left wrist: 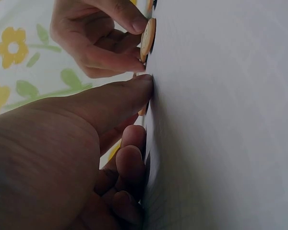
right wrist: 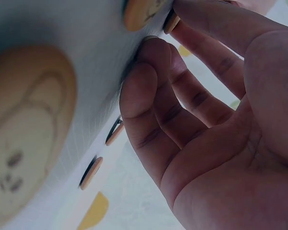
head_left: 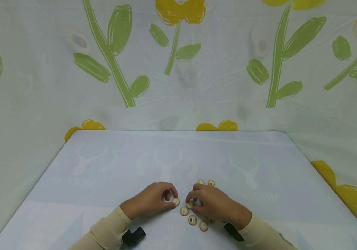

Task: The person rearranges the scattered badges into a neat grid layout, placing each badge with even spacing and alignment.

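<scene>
Several round wooden buttons lie on the table; a bear face is drawn on the large near button (right wrist: 26, 139) in the right wrist view. My left hand (head_left: 154, 199) pinches one button (head_left: 175, 201) between thumb and index finger, down at the tabletop. Just to the right, my right hand (head_left: 211, 201) holds another button (head_left: 189, 205) by its edges with thumb and index finger. Its other fingers curl loosely in the right wrist view. A loose button (head_left: 184, 211) lies between the hands, slightly nearer to me. In the left wrist view, my left fingers mostly hide their button.
Two buttons, one of them here (head_left: 211, 182), lie beyond my right hand. Nearer me are a button with dark holes (head_left: 192, 219) and another (head_left: 203, 226); one more is partly covered by the right hand. A pale patterned cloth covers the table (head_left: 103, 156); a flowered curtain (head_left: 216, 86) surrounds it.
</scene>
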A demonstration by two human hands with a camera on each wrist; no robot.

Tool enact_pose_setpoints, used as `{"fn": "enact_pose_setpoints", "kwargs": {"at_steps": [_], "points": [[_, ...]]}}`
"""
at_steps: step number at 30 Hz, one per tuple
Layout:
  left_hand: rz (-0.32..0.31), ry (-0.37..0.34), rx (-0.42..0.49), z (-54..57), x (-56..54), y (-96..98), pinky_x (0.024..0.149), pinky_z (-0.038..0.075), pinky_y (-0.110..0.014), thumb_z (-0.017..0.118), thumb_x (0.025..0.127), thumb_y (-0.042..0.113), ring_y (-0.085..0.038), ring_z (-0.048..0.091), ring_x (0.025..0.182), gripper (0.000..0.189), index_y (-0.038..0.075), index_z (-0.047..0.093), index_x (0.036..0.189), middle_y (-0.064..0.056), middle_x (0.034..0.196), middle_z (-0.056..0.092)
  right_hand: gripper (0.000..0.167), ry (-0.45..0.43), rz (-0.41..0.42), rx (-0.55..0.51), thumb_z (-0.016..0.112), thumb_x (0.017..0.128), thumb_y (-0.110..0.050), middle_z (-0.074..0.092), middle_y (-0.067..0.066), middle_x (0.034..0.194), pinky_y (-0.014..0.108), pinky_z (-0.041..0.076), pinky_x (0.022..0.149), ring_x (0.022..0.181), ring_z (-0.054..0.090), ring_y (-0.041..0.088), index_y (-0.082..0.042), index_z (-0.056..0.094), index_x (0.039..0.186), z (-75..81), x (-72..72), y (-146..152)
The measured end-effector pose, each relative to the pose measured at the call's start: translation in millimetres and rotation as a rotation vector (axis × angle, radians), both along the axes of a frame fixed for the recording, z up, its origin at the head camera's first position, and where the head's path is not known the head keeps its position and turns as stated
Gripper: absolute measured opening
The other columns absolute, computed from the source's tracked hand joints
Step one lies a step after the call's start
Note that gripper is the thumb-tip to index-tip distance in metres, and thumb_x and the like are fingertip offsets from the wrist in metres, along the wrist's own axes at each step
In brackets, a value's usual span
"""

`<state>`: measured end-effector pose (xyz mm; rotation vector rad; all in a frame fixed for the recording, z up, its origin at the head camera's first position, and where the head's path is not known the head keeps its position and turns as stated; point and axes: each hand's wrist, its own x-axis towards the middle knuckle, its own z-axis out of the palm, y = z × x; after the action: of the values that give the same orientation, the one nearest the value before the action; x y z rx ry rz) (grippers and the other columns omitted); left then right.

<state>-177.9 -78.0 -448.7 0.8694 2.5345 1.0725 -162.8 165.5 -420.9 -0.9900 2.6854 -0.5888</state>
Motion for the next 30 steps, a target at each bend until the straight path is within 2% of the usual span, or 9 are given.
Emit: {"fn": "enact_pose_setpoints", "kwargs": {"at_steps": [9, 14, 20, 30], "points": [[0.014, -0.007, -0.002, 0.4, 0.2, 0.7, 0.059, 0.042, -0.020, 0.081, 0.085, 0.020, 0.000, 0.046, 0.066, 0.017, 0.019, 0.068, 0.096, 0.008, 0.079, 0.056, 0.012, 0.043, 0.022, -0.006, 0.078, 0.087, -0.017, 0.059, -0.010, 0.087, 0.017, 0.043, 0.062, 0.069, 0.048, -0.001, -0.019, 0.074, 0.098, 0.3, 0.8, 0.5], [0.019, -0.013, -0.008, 0.4, 0.3, 0.8, 0.059, 0.041, -0.020, 0.081, 0.084, 0.020, 0.000, 0.046, 0.065, 0.018, 0.019, 0.068, 0.096, 0.009, 0.079, 0.056, 0.011, 0.029, 0.009, 0.022, 0.077, 0.088, -0.020, 0.059, -0.013, 0.087, 0.017, 0.044, 0.064, 0.071, 0.049, -0.001, -0.019, 0.072, 0.097, 1.3, 0.6, 1.0], [0.023, -0.013, -0.015, 0.9, 0.5, 0.9, 0.059, 0.041, -0.020, 0.081, 0.084, 0.021, 0.000, 0.046, 0.065, 0.018, 0.020, 0.067, 0.096, 0.009, 0.079, 0.055, 0.012, 0.045, 0.035, 0.038, 0.079, 0.085, -0.019, 0.056, -0.014, 0.082, 0.017, 0.043, 0.064, 0.070, 0.047, -0.003, -0.019, 0.071, 0.093, 3.5, 1.5, 1.1], [0.022, -0.010, -0.006, 0.5, 0.3, 0.4, 0.059, 0.042, -0.020, 0.081, 0.084, 0.021, 0.000, 0.046, 0.065, 0.018, 0.020, 0.067, 0.096, 0.009, 0.079, 0.056, 0.010, 0.015, 0.046, 0.032, 0.077, 0.087, -0.021, 0.056, -0.013, 0.082, 0.016, 0.043, 0.062, 0.068, 0.046, -0.003, -0.019, 0.070, 0.093, 6.7, 0.1, 2.6]]}}
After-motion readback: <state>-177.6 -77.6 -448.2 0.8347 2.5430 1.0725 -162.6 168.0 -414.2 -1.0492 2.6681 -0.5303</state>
